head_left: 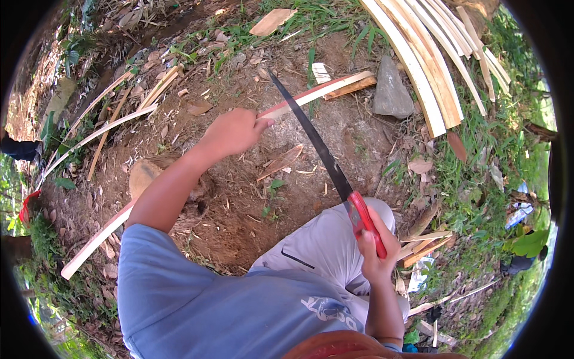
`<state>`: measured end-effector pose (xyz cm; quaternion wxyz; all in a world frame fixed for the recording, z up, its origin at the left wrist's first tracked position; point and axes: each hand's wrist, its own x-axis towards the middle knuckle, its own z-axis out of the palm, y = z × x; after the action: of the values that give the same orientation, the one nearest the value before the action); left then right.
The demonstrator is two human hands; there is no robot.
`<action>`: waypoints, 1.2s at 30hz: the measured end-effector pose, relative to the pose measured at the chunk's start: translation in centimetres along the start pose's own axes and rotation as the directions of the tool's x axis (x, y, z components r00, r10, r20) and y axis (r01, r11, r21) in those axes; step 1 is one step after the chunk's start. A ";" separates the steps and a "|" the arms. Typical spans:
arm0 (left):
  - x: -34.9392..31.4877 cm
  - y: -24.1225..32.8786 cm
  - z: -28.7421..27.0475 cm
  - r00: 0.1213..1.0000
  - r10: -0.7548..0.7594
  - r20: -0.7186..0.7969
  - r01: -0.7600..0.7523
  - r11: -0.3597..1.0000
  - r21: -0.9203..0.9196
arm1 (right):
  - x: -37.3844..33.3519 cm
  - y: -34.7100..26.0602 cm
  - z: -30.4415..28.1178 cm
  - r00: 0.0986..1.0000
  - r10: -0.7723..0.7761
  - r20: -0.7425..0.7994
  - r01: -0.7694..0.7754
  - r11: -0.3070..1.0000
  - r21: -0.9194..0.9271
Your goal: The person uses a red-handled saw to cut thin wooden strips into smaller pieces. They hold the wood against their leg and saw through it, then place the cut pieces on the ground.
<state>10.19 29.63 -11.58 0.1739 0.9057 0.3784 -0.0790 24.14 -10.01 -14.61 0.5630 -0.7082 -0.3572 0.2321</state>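
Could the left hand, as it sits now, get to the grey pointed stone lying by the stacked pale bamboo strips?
Probably not freely: the left hand grips the long pale bamboo strip, and the curved dark blade crosses between it and the grey stone.

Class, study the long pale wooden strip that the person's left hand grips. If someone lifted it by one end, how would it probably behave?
The wooden strip is long and thin, so it would probably flex and sag rather than stay rigid. It looks light for its length; the left hand steadies it alone. Its flat section makes rolling unlikely, though the knife in the right hand crosses it, so thinned spots may snap.
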 end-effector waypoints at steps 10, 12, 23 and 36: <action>-0.7 0.6 0.6 0.994 0.052 -0.099 -0.041 0.993 0.111 | -0.7 -3.3 -1.8 0.998 -0.058 0.018 0.059 0.994 -0.088; -0.8 0.8 0.6 0.994 0.039 -0.102 -0.028 0.993 0.112 | 3.2 -2.4 0.9 0.996 -0.082 0.036 0.084 0.995 -0.050; -0.5 0.7 0.7 0.997 -0.012 -0.083 0.013 1.000 0.019 | 14.1 -2.3 7.1 1.000 -0.012 0.000 0.012 0.966 0.257; 0.6 -0.4 0.1 0.991 0.079 -0.105 -0.078 0.997 0.016 | 12.9 0.2 9.0 0.977 -0.189 -0.101 0.206 0.956 0.207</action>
<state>10.32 30.30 -11.97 0.1514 0.9238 0.3508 -0.0263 25.80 5.53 -16.23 0.6709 -0.6122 -0.3759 0.1836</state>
